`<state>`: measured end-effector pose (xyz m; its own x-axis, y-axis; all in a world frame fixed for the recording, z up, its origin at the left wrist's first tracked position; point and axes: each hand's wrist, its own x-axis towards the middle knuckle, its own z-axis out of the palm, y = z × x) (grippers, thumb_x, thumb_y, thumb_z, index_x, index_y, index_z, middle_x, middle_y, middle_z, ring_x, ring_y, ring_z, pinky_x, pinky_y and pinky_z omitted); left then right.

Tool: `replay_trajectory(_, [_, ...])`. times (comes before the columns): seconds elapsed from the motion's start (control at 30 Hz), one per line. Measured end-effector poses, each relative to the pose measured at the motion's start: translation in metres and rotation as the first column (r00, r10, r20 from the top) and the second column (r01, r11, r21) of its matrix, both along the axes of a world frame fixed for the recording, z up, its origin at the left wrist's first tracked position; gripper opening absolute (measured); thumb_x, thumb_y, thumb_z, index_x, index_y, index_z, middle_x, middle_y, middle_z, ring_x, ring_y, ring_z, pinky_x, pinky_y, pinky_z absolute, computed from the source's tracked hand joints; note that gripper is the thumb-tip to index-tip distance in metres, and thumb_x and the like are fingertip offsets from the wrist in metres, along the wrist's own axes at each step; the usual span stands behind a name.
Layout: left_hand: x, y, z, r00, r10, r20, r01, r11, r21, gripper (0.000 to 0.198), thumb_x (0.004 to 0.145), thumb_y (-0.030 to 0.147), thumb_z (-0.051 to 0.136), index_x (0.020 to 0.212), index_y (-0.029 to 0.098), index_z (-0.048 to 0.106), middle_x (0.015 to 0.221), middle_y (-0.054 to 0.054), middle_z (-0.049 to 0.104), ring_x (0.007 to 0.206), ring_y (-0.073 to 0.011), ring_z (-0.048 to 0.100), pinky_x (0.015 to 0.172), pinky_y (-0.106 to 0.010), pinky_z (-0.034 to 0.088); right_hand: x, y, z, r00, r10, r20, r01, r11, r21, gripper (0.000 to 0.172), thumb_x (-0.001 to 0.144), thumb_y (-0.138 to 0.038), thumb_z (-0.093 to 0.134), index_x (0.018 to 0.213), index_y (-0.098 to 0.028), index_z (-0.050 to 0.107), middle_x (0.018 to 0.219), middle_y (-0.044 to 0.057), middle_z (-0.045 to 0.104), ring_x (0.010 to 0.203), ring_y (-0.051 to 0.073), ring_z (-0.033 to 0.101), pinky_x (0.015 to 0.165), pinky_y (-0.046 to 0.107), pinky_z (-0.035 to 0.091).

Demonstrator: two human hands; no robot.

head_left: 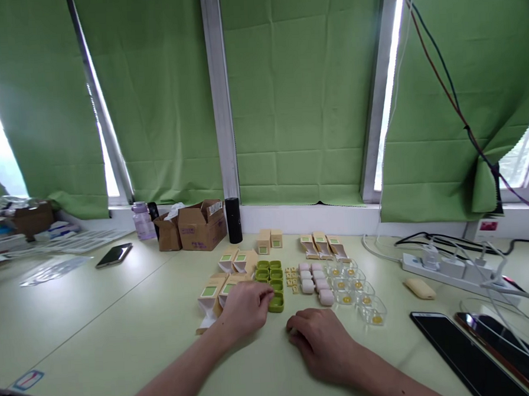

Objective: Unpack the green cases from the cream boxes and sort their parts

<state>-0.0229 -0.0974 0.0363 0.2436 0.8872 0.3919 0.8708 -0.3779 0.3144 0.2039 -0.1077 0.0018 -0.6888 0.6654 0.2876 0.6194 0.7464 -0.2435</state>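
Note:
My left hand (248,307) has its fingers pressed together at the left side of the nearest green container (276,302); anything in the pinch is hidden. Curled fingers on my right hand (323,344) rest low over the table, just right of centre, and what they hold, if anything, is too small to name. Green containers stand in two columns beyond my left fingertips. To their right lie small yellowish pieces (292,279), then pale pink rounded cases (326,297), then clear cups with yellow centres (376,319). Opened cardboard boxes (209,290) lie left of the green containers.
Folded cartons (320,245) and small upright boxes (264,243) stand further back. A black bottle (233,221) and brown box (203,226) are near the wall. At right are a power strip (461,273), cables, a beige object (419,288) and a dark phone (450,348).

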Motion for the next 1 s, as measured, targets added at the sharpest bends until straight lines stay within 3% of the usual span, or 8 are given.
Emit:
replay_trajectory(0.17, [-0.013, 0.008, 0.004, 0.978, 0.064, 0.197, -0.104, 0.975, 0.198, 0.023, 0.096, 0.030, 0.053, 0.094, 0.023, 0.075, 0.086, -0.002, 0.079, 0.073, -0.0192, 0.069, 0.069, -0.030, 0.046, 0.000, -0.001, 0.001, 1.000, 0.022, -0.009, -0.022, 1.000, -0.008, 0.023, 0.093, -0.022, 0.053, 0.109, -0.026, 0.067, 0.100, 0.002, 0.076, 0.091, 0.021, 0.069, 0.071, 0.030, 0.036])
replay_trajectory(0.37, [-0.026, 0.018, 0.013, 0.904, 0.096, 0.417, -0.197, 0.958, 0.207, 0.023, 0.096, 0.035, 0.052, 0.094, 0.023, 0.071, 0.072, 0.000, 0.073, 0.064, -0.0181, 0.066, 0.068, -0.030, 0.049, 0.000, -0.002, 0.002, 1.000, 0.018, -0.016, -0.018, 0.999, -0.044, 0.024, 0.094, -0.022, 0.052, 0.112, -0.026, 0.068, 0.103, 0.003, 0.076, 0.096, 0.022, 0.069, 0.076, 0.030, 0.039])
replay_trajectory(0.57, [-0.028, 0.021, 0.038, 0.861, 0.076, 0.503, -0.179, 0.971, 0.158, 0.024, 0.094, 0.035, 0.053, 0.106, 0.022, 0.069, 0.082, -0.002, 0.076, 0.077, -0.0208, 0.071, 0.072, -0.032, 0.052, 0.000, -0.003, 0.004, 1.000, 0.013, 0.007, -0.013, 0.998, -0.065, 0.026, 0.093, -0.021, 0.052, 0.114, -0.026, 0.068, 0.106, 0.003, 0.076, 0.099, 0.021, 0.069, 0.080, 0.029, 0.041])
replay_trajectory(0.7, [-0.025, 0.026, 0.060, 0.909, 0.049, 0.414, -0.103, 0.989, 0.110, 0.023, 0.092, 0.033, 0.055, 0.107, 0.023, 0.069, 0.088, -0.003, 0.077, 0.081, -0.0218, 0.071, 0.067, -0.030, 0.050, 0.000, -0.003, 0.004, 1.000, 0.012, 0.017, -0.010, 0.998, -0.069, 0.025, 0.094, -0.021, 0.053, 0.114, -0.026, 0.067, 0.107, 0.003, 0.076, 0.100, 0.021, 0.068, 0.081, 0.029, 0.042])
replay_trajectory(0.83, [-0.021, 0.051, 0.074, 0.973, 0.043, 0.225, -0.081, 0.983, 0.165, 0.028, 0.095, 0.034, 0.049, 0.112, 0.023, 0.068, 0.089, -0.003, 0.076, 0.074, -0.0212, 0.068, 0.072, -0.034, 0.050, 0.000, -0.004, 0.004, 1.000, 0.005, 0.027, -0.003, 0.998, -0.064, 0.025, 0.094, -0.021, 0.052, 0.115, -0.025, 0.067, 0.107, 0.004, 0.076, 0.101, 0.021, 0.068, 0.082, 0.029, 0.042])
replay_trajectory(0.93, [-0.018, 0.084, 0.074, 0.990, 0.136, -0.043, -0.125, 0.971, 0.204, 0.033, 0.096, 0.027, 0.045, 0.121, 0.020, 0.065, 0.098, -0.007, 0.076, 0.098, -0.0265, 0.067, 0.099, -0.044, 0.044, -0.001, -0.004, 0.006, 0.999, 0.001, 0.034, 0.001, 0.998, -0.062, 0.025, 0.093, -0.019, 0.053, 0.114, -0.025, 0.067, 0.106, 0.004, 0.076, 0.100, 0.022, 0.068, 0.081, 0.029, 0.042])
replay_trajectory(1.0, [-0.015, 0.109, 0.069, 0.980, 0.164, -0.111, -0.141, 0.972, 0.189, 0.035, 0.092, 0.026, 0.051, 0.124, 0.019, 0.064, 0.108, -0.012, 0.074, 0.114, -0.0334, 0.060, 0.103, -0.050, 0.039, -0.001, -0.004, 0.008, 0.999, 0.000, 0.043, 0.003, 0.998, -0.059, 0.025, 0.093, -0.019, 0.054, 0.113, -0.026, 0.067, 0.105, 0.004, 0.076, 0.098, 0.021, 0.069, 0.079, 0.029, 0.042])
